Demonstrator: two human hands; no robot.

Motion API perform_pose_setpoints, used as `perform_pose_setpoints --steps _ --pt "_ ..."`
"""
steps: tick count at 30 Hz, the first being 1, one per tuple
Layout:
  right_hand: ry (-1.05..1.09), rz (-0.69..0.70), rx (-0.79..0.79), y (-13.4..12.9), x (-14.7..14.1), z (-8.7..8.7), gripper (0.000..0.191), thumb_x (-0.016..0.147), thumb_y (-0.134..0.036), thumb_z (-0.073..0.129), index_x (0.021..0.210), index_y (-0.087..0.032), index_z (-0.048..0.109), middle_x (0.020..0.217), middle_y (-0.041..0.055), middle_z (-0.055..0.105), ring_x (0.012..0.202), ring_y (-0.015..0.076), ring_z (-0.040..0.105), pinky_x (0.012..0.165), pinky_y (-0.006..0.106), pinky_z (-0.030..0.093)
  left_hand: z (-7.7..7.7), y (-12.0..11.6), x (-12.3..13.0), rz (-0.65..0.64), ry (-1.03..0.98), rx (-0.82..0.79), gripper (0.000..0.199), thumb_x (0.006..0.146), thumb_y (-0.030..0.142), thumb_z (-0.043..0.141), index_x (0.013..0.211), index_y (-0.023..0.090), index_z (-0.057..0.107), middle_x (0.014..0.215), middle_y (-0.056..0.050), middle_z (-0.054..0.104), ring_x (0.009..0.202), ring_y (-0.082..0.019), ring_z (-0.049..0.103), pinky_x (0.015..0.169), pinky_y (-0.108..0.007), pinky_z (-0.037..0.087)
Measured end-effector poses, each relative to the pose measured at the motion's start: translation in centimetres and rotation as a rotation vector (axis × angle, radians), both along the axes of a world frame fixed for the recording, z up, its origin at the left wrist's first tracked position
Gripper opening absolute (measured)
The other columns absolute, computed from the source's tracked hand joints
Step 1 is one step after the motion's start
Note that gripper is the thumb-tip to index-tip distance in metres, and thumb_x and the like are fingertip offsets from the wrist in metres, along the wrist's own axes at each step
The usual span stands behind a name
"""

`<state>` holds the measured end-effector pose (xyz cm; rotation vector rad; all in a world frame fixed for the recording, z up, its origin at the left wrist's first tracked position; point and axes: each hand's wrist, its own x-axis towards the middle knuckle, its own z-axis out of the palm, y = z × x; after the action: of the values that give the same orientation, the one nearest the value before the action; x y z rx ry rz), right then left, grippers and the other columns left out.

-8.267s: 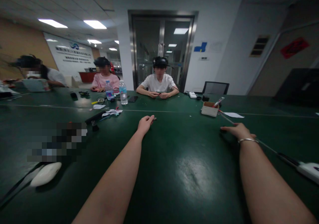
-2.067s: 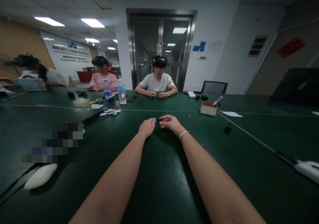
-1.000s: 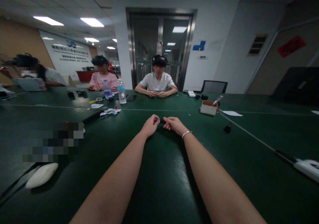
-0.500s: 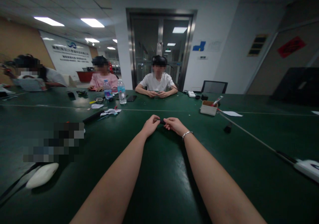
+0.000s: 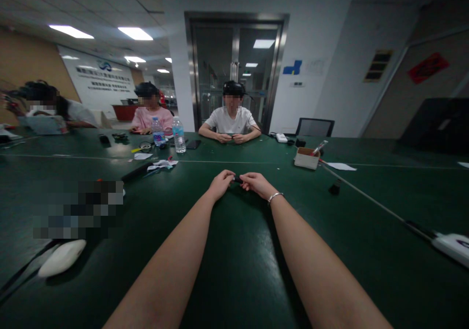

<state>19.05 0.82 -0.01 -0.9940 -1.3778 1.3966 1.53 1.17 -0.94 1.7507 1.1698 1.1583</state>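
Glossy, dark green tabletop (image 5: 238,251) filled the lower frame, crossed by a thin pale seam and marked by a soft, blurred reflection right of lower centre. Just above the middle of the frame, a small dark piece (image 5: 237,179), short and roughly cylindrical, lay between the two hands. Fingers of the left hand (image 5: 221,183) were curled closed at its left end, where a tiny pale spot showed; fingers of the right hand (image 5: 257,184) pinched its right end. Its finer texture was too small to resolve. A rounded, shiny metal bracelet (image 5: 274,197) encircled the right wrist.

At right, a matt black, blocky object (image 5: 334,188) rested near a slender, straight grey line (image 5: 366,199), which ran diagonally towards a smooth white device (image 5: 452,247) at the frame's edge. Above these stood an open, box-shaped tan container (image 5: 307,159), with a flat white sheet (image 5: 341,166) beside it. At lower left lay a smooth white oval object (image 5: 62,258) near dark straps; pixelation hid the items above it. Two clear plastic bottles, a ribbed one (image 5: 179,136) and one with a purplish label (image 5: 158,133), stood upright left of centre. Beyond, a person in a white shirt (image 5: 232,119) sat before metal-framed glass doors (image 5: 236,51).
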Motion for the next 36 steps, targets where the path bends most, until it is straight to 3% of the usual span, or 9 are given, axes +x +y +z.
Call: perform_pose_setpoints --steps 11,20,31,34,36 --pt "-0.01 -0.008 -0.006 0.24 0.0 -0.17 0.013 0.074 -0.021 0.072 0.077 -0.01 0.065 0.059 0.0039 0.065 0.047 0.0062 0.056 0.044 0.014 0.048 -0.09 0.04 -0.13 0.015 0.059 0.047 0.024 0.078 0.029 0.051 0.096 0.018 0.063 0.078 -0.002 0.062 0.071 -0.013 0.055 0.068 -0.025 0.043" --pt "-0.006 -0.005 -0.006 0.34 0.0 -0.25 0.013 0.075 -0.021 0.071 0.077 -0.01 0.065 0.058 0.0039 0.065 0.047 0.0066 0.056 0.044 0.014 0.048 -0.14 0.09 -0.09 -0.003 0.036 0.028 0.026 0.082 0.032 0.044 0.095 0.018 0.062 0.075 -0.001 0.061 0.066 -0.012 0.054 0.062 -0.024 0.041" --pt "-0.019 -0.004 -0.008 0.33 0.03 -0.23 0.012 0.075 -0.02 0.071 0.077 -0.01 0.065 0.059 0.004 0.065 0.047 0.0062 0.056 0.045 0.014 0.048 0.04 -0.31 -0.13 0.016 0.054 0.057 0.028 0.08 0.037 0.051 0.098 0.019 0.062 0.081 -0.003 0.062 0.071 -0.013 0.056 0.065 -0.024 0.042" --pt "-0.004 0.004 -0.011 0.26 0.02 -0.16 0.012 0.076 -0.02 0.07 0.077 -0.01 0.064 0.059 0.004 0.065 0.047 0.0062 0.057 0.045 0.014 0.048 -0.14 -0.15 -0.1 -0.001 0.034 0.01 0.038 0.085 0.047 0.04 0.097 0.018 0.061 0.069 -0.001 0.06 0.061 -0.012 0.053 0.059 -0.024 0.041" --pt "-0.003 0.003 -0.013 0.23 0.01 -0.12 0.012 0.076 -0.02 0.07 0.077 -0.01 0.064 0.059 0.0039 0.064 0.047 0.0062 0.057 0.045 0.013 0.048 -0.28 0.02 -0.1 0.0 0.055 0.027 0.035 0.086 0.043 0.04 0.097 0.018 0.061 0.065 0.0 0.058 0.059 -0.012 0.053 0.059 -0.024 0.041"
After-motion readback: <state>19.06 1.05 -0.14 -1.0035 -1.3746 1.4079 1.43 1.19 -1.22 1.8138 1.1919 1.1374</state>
